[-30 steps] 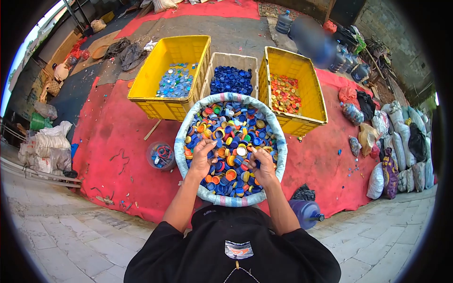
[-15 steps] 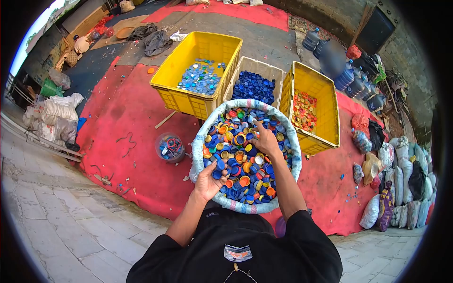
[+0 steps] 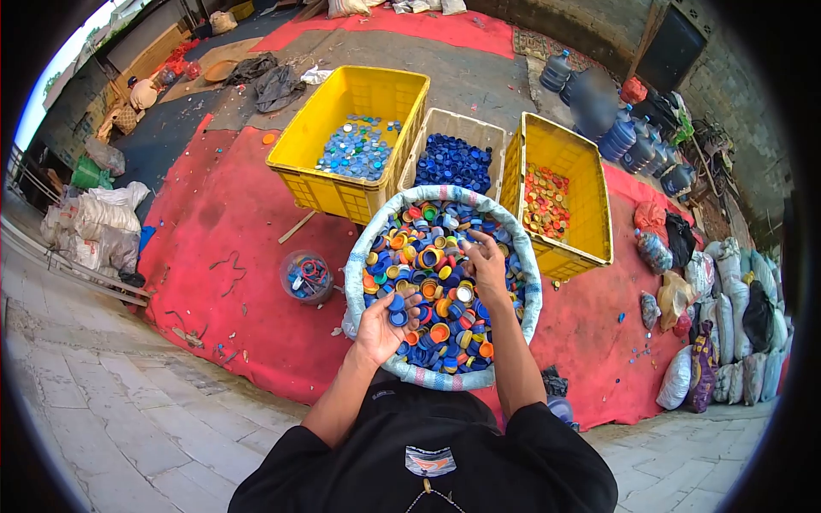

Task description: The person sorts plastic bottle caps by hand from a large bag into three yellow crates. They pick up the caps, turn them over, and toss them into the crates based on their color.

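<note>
A round sack with a rolled pale-blue woven rim point(image 3: 532, 295) stands in front of me, filled with mixed plastic bottle caps point(image 3: 434, 275) in blue, orange, yellow and other colours. My left hand point(image 3: 376, 335), over the sack's near left side, is closed around a few blue bottle caps point(image 3: 397, 309). On the right side, my right hand point(image 3: 487, 267) hovers over or touches the heap. Its fingers are apart, and I see no cap between them.
Beyond the sack are a yellow crate point(image 3: 342, 190) of light-blue caps, a pale crate point(image 3: 417, 154) of dark-blue caps and another yellow crate point(image 3: 590, 192) of red-orange caps. A small bucket point(image 3: 306, 276) sits left. Filled sacks point(image 3: 727, 299) line the right side.
My right hand has drawn back slightly toward me over the caps, its fingers still apart. The left hand keeps its blue caps in nearly the same spot. The view has shifted a little.
</note>
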The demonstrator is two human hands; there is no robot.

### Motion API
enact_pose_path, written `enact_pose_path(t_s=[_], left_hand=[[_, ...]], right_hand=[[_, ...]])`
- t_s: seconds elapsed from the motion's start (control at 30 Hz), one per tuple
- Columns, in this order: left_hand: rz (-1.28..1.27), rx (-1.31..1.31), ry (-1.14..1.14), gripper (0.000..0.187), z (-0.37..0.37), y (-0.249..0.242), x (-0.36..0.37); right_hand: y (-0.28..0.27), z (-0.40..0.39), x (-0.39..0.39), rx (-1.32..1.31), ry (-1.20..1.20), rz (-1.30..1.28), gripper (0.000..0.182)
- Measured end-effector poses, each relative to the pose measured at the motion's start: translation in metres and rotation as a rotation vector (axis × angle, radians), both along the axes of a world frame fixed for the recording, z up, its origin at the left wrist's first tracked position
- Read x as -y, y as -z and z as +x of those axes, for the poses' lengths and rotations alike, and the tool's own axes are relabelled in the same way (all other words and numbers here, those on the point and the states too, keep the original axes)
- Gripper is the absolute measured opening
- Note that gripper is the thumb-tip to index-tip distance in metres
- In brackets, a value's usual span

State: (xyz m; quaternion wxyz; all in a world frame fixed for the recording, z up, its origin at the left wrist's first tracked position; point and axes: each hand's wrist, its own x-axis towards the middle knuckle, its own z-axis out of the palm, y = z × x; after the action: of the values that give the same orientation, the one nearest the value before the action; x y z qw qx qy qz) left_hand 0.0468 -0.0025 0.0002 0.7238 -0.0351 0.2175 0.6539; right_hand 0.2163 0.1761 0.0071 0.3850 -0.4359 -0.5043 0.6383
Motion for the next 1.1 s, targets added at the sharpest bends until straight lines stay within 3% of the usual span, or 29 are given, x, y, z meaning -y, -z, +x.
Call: enact_pose_path(t_s=[0.07,0.23,0.5,0.57,0.63,0.67,0.73,0.77,0.87,0.9,0.93,1.07,1.1], left_hand=[[0.010,-0.072,0.021,0.038,0.006,-0.009,-0.009],[-0.012,-0.088,0.061,0.034,0.017,-0.018,-0.034],[-0.200,-0.034,-0.048,0.029,0.021,-0.004,-0.082],[-0.198,-0.005,-0.034,0.033,0.009,-0.008,-0.129],[-0.099,0.011,-0.006,0.038,-0.010,-0.026,-0.195],[0.040,0.002,0.013,0.042,-0.025,-0.035,-0.231],[-0.039,-0.158,-0.137,0.094,-0.028,-0.089,-0.266],[-0.071,-0.204,-0.156,0.109,-0.034,-0.100,-0.275],[0.043,-0.553,-0.161,0.103,-0.041,-0.090,-0.258],[0.053,-0.606,-0.173,0.076,-0.044,-0.078,-0.243],[0.069,-0.587,-0.146,0.065,-0.048,-0.066,-0.223],[0.043,-0.500,-0.177,0.027,-0.051,-0.034,-0.140],[0.021,-0.514,-0.188,0.028,-0.053,-0.025,-0.122]], right_hand=[[0.003,0.014,0.010,-0.476,0.066,-0.357,0.042],[-0.002,0.024,0.054,-0.836,0.165,-0.664,0.039],[0.009,0.025,0.082,-0.815,0.316,-0.813,0.051],[-0.003,0.012,0.043,-0.779,0.352,-0.749,0.044],[-0.021,-0.003,-0.023,-0.901,0.167,-0.530,0.027],[-0.051,-0.016,-0.049,-0.902,0.213,-0.520,0.019],[-0.035,-0.022,-0.117,-0.887,0.052,-0.351,0.015],[-0.061,-0.028,-0.118,-0.754,0.191,-0.372,0.019],[-0.060,-0.014,-0.108,-0.681,0.270,-0.142,0.055],[-0.061,-0.004,-0.090,-0.624,0.275,-0.120,0.074],[-0.047,0.009,-0.079,-0.557,0.291,-0.097,0.081],[-0.014,0.054,-0.013,-0.291,0.385,-0.065,0.054],[-0.005,0.063,0.003,-0.236,0.395,-0.067,0.049]])
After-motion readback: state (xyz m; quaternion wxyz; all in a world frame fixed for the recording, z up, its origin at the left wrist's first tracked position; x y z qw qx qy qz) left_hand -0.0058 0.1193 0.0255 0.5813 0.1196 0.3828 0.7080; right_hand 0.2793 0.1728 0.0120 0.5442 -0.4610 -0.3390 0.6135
